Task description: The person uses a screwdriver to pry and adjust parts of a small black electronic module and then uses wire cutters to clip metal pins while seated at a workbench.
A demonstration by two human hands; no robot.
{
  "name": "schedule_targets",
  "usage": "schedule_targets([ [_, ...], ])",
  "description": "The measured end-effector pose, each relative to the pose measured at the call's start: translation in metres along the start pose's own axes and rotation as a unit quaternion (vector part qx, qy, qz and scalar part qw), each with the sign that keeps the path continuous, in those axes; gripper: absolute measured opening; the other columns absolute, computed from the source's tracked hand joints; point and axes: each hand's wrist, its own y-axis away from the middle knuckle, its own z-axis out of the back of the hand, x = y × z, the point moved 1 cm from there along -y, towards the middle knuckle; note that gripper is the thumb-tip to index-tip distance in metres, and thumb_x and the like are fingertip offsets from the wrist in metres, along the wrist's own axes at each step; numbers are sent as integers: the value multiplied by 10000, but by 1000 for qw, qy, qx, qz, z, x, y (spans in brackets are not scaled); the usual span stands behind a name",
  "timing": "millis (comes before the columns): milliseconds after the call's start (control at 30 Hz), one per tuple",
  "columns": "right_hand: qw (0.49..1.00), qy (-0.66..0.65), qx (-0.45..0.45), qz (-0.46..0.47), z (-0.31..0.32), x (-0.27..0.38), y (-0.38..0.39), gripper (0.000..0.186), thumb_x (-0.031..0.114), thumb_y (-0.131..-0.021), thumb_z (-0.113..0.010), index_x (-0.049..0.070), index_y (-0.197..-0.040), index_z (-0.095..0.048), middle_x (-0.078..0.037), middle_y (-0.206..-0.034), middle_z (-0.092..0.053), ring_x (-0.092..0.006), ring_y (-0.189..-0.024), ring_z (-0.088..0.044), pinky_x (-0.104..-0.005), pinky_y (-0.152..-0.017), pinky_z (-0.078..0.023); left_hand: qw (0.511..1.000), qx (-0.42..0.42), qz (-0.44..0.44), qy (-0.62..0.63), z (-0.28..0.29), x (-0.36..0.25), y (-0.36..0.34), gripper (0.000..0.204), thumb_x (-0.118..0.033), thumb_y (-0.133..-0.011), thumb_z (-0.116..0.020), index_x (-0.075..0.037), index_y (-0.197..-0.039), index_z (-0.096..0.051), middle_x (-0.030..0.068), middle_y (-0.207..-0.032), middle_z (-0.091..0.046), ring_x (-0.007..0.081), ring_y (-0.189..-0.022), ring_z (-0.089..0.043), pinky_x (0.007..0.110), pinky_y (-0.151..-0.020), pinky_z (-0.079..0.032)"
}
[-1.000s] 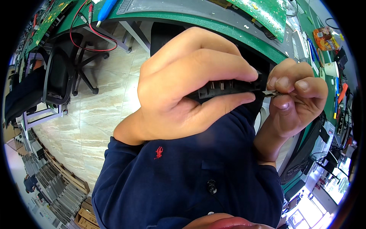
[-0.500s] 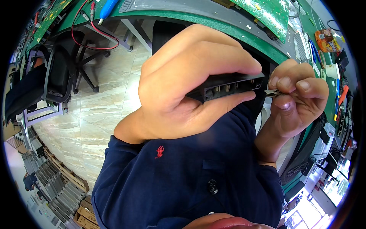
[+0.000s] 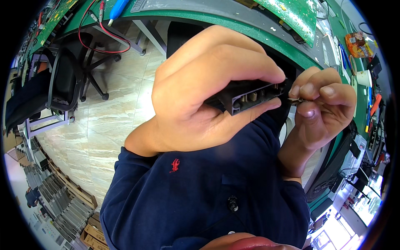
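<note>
My left hand (image 3: 204, 96) is closed round a black plastic connector housing (image 3: 254, 100), fingers over its top and thumb beneath. Flat metal contacts show in the slotted open side of the housing; its rear is hidden in my palm. Just off its right end, my right hand (image 3: 325, 102) pinches a small, thin metal piece (image 3: 295, 100) between thumb and fingertips. A narrow gap separates this piece from the housing. Both hands are raised in front of my chest, short of the bench edge.
Beyond my hands runs a green bench (image 3: 187, 21) with a large green circuit board (image 3: 291, 16) on it. A blue pen-like tool (image 3: 118, 10) and red and black leads (image 3: 102, 50) lie to the left. Office chairs (image 3: 68, 79) stand at left; a white cup (image 3: 363, 78) sits at right.
The connector housing has turned in my left hand, its left end dipping and more of the slotted side showing. My right hand has shifted very slightly left with the metal piece.
</note>
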Motion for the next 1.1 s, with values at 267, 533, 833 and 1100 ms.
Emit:
schedule_targets([
  [267, 1000, 13, 9, 10, 1, 2, 0, 340, 83, -780, -730, 39, -1051, -530, -117, -832, -533, -199, -688, -527, -267, -580, -453, 999, -6, 43, 9, -1, -4, 2, 479, 16, -548, -846, 19, -955, -594, 155, -931, -611, 162, -792, -602, 226, -695, -474],
  [533, 996, 77, -12, 38, -2, 6, 1, 315, -4, -788, -688, 27, -1051, -518, -133, -838, -538, -177, -647, -541, -238, -549, -488, 931, -97, 244, 254, -15, -9, 6, 439, -39, -741, -735, 14, -1097, -484, 192, -1027, -582, 166, -672, -624, 208, -549, -490],
  [833, 979, 189, -48, 56, -18, 11, 3, 353, -129, -747, -668, 3, -1030, -503, -220, -875, -591, -211, -731, -617, -279, -627, -550, 787, -111, 412, 446, -30, -1, 12, 179, -108, -964, -445, -3, -1104, -484, 160, -1065, -610, 202, -775, -666, 279, -631, -578],
  [1100, 952, 293, -11, 91, -12, 13, 3, 366, -121, -718, -709, -12, -1006, -512, -214, -864, -617, -223, -753, -638, -292, -639, -550, 791, -124, 385, 459, -31, -3, 13, 190, -60, -935, -460, 12, -1109, -484, 140, -1080, -599, 205, -920, -644, 308, -757, -571],
])
